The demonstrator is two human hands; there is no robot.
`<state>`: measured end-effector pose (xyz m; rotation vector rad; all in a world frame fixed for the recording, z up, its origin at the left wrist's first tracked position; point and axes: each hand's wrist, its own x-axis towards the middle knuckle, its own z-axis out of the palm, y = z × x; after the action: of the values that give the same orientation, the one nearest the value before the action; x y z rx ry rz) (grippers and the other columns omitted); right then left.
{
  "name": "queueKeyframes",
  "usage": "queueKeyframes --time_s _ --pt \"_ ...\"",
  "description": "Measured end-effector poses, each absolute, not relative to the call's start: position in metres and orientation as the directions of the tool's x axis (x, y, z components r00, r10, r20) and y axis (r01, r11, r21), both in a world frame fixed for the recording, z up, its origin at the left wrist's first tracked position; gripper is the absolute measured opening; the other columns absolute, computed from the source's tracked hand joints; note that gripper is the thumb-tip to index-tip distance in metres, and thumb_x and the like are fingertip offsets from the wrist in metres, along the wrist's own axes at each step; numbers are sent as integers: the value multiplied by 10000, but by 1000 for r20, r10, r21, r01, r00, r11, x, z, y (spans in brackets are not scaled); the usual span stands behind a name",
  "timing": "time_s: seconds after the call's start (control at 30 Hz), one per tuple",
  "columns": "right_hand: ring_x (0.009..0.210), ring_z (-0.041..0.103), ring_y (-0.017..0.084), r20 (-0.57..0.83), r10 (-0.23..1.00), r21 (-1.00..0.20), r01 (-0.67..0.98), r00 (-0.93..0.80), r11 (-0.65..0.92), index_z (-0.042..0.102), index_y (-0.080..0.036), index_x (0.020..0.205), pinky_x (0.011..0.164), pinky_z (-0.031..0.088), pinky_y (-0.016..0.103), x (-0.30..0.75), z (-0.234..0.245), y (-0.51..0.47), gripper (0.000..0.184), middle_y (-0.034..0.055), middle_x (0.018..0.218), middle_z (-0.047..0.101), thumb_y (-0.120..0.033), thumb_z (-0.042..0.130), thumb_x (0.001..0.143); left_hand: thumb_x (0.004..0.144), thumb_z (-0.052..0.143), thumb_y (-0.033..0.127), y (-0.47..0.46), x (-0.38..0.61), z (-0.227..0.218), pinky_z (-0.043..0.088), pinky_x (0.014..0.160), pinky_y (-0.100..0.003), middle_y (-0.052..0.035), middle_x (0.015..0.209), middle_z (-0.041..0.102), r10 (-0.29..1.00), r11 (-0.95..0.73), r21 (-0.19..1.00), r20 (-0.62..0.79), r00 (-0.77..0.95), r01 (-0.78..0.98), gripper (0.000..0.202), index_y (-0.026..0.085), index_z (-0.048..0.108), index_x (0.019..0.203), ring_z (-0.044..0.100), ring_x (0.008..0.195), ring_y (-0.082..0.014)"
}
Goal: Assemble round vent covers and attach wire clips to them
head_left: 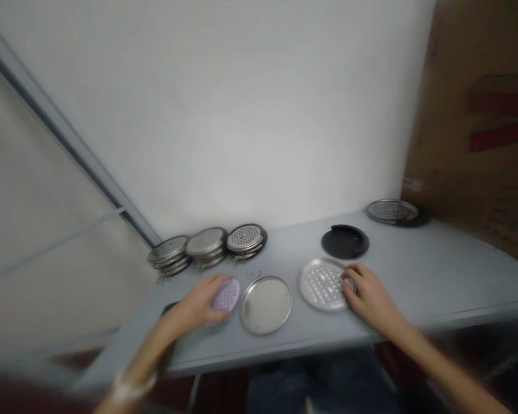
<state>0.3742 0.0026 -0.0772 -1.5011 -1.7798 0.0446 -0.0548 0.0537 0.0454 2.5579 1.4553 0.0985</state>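
My left hand is closed around a purple round disc with a dotted pattern, held over the left part of the table. Just right of it lies a shallow silver metal dish, with a small wire piece behind its rim. My right hand pinches the right edge of a round silver disc with a raised or pierced pattern; blur hides which. Behind that disc sits a black round dish with a raised curved edge.
Three stacks of round metal tins, left, middle and right, line the back left. Another patterned metal disc rests on a dark piece at back right. A cardboard box bounds the right; a dark object lies behind my left wrist.
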Motion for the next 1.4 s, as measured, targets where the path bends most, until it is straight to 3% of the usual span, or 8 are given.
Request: queueKeyframes --time_s 0.23,0.63,0.93,1.07,1.23,1.4 --pt "985 616 285 528 849 -497 815 11 298 664 -166 970 931 495 445 375 -77 2 209 136 1071 633 -270 485 942 675 806 324 28 19 53 370 1162 -418 -109 1472 494 752 -594 305 -116 648 744 787 258 537 1412 473 1346 -337" --pt "994 616 285 524 851 -505 811 18 294 659 -183 965 935 492 447 373 -76 2 184 130 1079 642 -263 496 940 662 825 326 48 38 29 341 1169 -461 -112 1430 543 699 -651 281 -141 701 705 744 242 599 1365 491 1318 -353" --pt "996 618 289 521 853 -500 815 12 294 658 -173 964 933 494 440 374 -75 1 192 134 1076 635 -262 488 942 683 837 299 43 48 24 307 1203 -437 -94 1506 482 704 -625 421 -60 708 657 896 278 443 1488 426 1391 -319" --pt "986 622 283 525 851 -500 813 10 298 659 -182 956 923 499 432 374 -75 1 178 124 1054 642 -248 496 930 712 833 322 43 38 26 270 1225 -480 -108 1561 410 750 -571 470 -34 660 673 940 297 374 1532 371 1440 -324" --pt "989 618 289 527 850 -498 816 16 294 661 -182 954 926 496 445 373 -74 1 183 130 1069 642 -251 493 929 602 916 434 40 11 28 212 1235 -557 -133 1607 338 770 -534 460 -82 633 709 1161 310 296 1575 275 1489 -379" --pt "981 618 288 510 860 -507 813 16 286 655 -175 960 927 495 442 373 -73 0 189 130 1065 635 -261 487 941 556 949 427 29 -4 19 224 1239 -530 -148 1600 354 789 -479 467 -142 598 743 1182 294 346 1564 313 1476 -371"
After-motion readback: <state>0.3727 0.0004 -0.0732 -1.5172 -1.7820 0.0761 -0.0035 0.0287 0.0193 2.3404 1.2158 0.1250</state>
